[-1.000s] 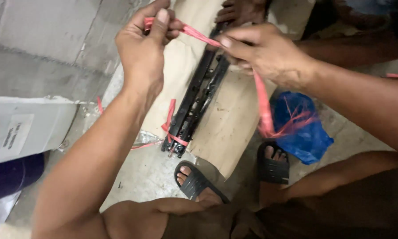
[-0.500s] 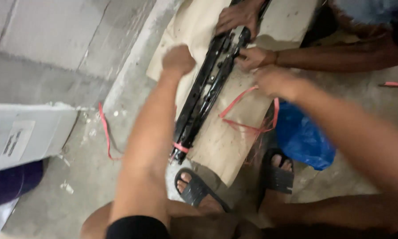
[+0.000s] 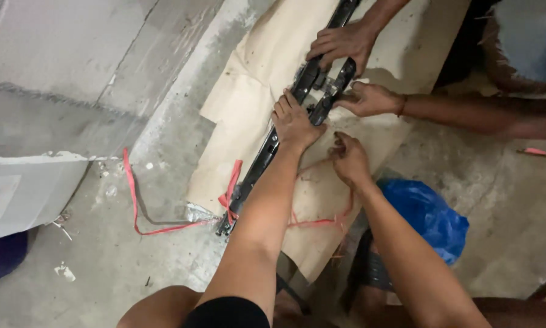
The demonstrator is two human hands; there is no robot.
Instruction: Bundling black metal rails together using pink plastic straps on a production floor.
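Hands are crowding around a long black metal rail assembly [image 3: 267,152] that is lying diagonally on a sheet of brown cardboard [image 3: 248,109] spread over the concrete floor [image 3: 103,255]. The rail is running from the cardboard's near left edge up toward its far edge, where the picture cuts it off.

The person's left hand [image 3: 294,121] is pressing down on the middle of the rail, fingers spread flat over it rather than closed around it. The right hand [image 3: 347,159] is hovering just beside the rail over the cardboard, fingertips pinching together on a thin pink plastic strap [image 3: 321,222] that is trailing back toward the near edge. Another strap of the same pink [image 3: 231,185] is looping the rail's near end and snaking out across the floor.

Two hands of a co-worker, one [image 3: 342,42] gripping the rail further up and one [image 3: 370,98] touching its side, are steadying the far part.

The rail looks stiff, heavy and sharp-edged, probably best gripped along its flat sides; the strap looks light, limp and slippery.

The far end of the rail is out of view, and how the strap passes under it cannot be made out. A blue plastic bag [image 3: 427,215] is lying off the cardboard's right edge.
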